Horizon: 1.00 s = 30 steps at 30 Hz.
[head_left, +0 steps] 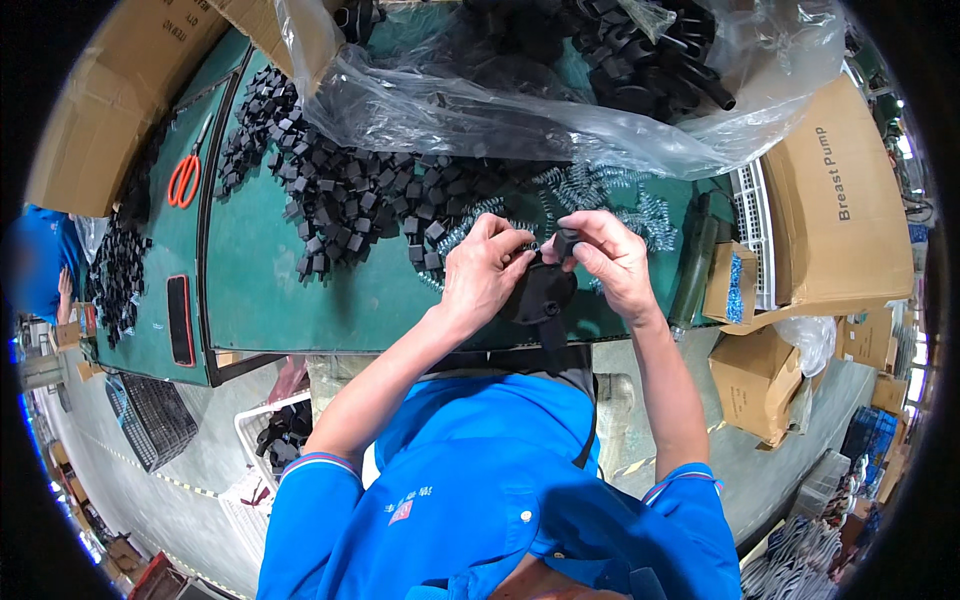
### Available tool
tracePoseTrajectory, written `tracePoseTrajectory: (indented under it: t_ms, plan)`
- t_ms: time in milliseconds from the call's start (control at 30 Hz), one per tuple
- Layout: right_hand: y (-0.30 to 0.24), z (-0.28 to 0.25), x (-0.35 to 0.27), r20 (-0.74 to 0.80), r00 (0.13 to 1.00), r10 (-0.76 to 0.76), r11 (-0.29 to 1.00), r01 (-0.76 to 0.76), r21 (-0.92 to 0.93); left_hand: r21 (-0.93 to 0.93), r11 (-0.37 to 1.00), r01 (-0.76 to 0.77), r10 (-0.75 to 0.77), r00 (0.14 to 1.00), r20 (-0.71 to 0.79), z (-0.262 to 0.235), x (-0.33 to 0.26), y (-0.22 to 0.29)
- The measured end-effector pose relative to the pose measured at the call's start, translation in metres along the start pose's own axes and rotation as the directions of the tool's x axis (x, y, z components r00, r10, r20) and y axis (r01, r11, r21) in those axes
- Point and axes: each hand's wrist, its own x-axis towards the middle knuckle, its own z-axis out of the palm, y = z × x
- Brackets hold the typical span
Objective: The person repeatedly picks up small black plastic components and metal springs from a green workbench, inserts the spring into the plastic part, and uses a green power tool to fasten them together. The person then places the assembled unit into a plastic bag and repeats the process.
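Observation:
My right hand [612,265] pinches a small black block-shaped piece [565,242] between thumb and fingers above the table. Close beside it, my left hand [485,268] is closed, thumb against fingertips; whatever it grips is too small or hidden to tell. Under both hands, near the table's front edge, lies a black rounded part [540,296] with a narrow neck pointing towards me. Loose metal coil springs [650,220] are strewn just behind the hands. A broad heap of small black blocks [345,200] spreads out to the left.
A clear plastic bag [420,105] of black parts sits at the back. Orange-handled scissors [184,180] and a phone [180,320] lie left. To the right are a dark green cylinder [692,270], a small carton [730,285] and a large cardboard box [850,200]. Another person's hand [65,290] shows far left.

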Motion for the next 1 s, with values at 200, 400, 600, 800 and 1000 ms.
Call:
tracePoseTrajectory:
  t_ms: [200,400,600,800,1000]
  plan:
    - [-0.003,0.008,0.001,-0.122,0.991,0.050,0.996,-0.059,-0.073,-0.046,0.999,-0.028,0.027,0.999,-0.031,0.002,-0.001,-0.005]
    - [0.017,0.013,0.005,-0.210,0.975,-0.075,0.985,0.039,-0.169,-0.080,0.997,0.010,-0.011,1.000,-0.013,0.001,-0.001,-0.003]
    - [0.023,0.014,0.008,-0.184,0.977,-0.110,0.899,0.019,-0.437,-0.060,0.998,-0.031,0.029,0.999,-0.030,0.004,0.000,-0.008]
    - [0.022,0.033,0.012,-0.244,0.945,-0.217,0.719,-0.014,-0.695,-0.105,0.991,0.087,-0.093,0.994,-0.052,0.002,-0.008,-0.002]
    - [0.039,0.032,0.010,-0.338,0.925,-0.172,0.761,-0.093,-0.641,-0.583,0.555,0.594,-0.461,0.803,0.379,-0.013,-0.029,-0.002]
